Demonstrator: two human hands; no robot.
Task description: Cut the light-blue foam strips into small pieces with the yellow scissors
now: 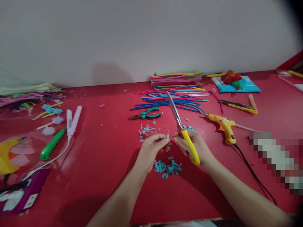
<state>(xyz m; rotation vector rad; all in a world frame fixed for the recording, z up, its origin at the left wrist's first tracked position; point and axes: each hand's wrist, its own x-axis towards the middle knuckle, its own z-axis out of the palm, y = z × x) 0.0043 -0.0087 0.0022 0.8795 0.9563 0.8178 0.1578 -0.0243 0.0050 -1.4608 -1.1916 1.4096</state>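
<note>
My right hand is closed round the yellow handles of a pair of scissors, whose blades point up and away, closed or almost closed. My left hand pinches a small light-blue piece between thumb and fingers, just left of the scissors. Below both hands lies a heap of short light-blue cut bits on the red table. More blue scraps are scattered just beyond my left hand.
Teal-handled pliers and a spread of coloured pipe cleaners lie beyond the hands. A yellow glue gun with a black cord stands at right. At left lie a pink-and-white iron, a green-handled tool and craft scraps.
</note>
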